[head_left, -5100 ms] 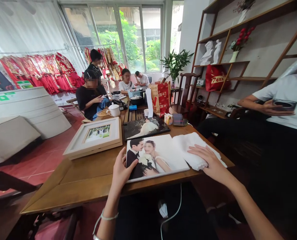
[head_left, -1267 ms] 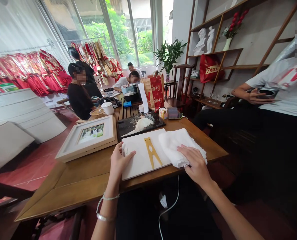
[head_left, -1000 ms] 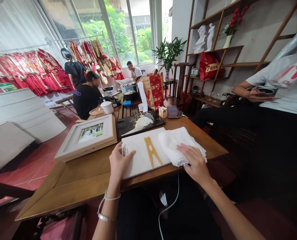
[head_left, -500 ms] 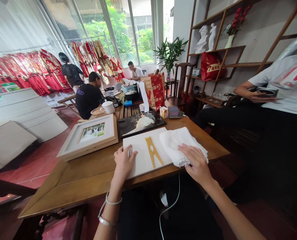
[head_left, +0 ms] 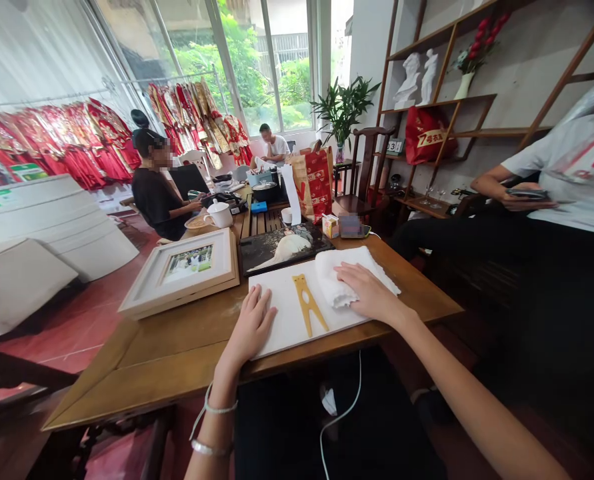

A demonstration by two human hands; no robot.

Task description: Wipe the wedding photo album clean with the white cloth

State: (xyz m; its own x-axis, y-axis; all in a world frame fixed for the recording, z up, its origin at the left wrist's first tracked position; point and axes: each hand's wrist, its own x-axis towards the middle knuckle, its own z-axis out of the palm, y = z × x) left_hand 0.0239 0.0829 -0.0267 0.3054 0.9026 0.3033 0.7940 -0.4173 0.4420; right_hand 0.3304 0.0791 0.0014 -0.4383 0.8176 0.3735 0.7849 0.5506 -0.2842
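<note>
A white board (head_left: 281,337) lies flat near the table's front edge. On its middle rests a yellow cat-shaped piece (head_left: 307,305) with two long legs. My left hand (head_left: 251,320) lies over the board's left edge, fingers stretched and apart. A folded white towel (head_left: 377,270) covers the board's right part and spills past its edge. My right hand (head_left: 369,293) is on the towel's near left side, its fingers pressed over the cloth; the thumb is hidden.
Left of the board are stacked picture frames (head_left: 177,273); behind it lies a dark photo panel (head_left: 257,250). Farther back stand a white teapot (head_left: 220,215), a paper bag (head_left: 317,187) and a small box (head_left: 330,225). A person (head_left: 551,160) sits at right; others sit across the table.
My right hand has moved left and away from me, and the towel has shifted with it, farther onto the board. My left hand's fingers have straightened on the board's edge.
</note>
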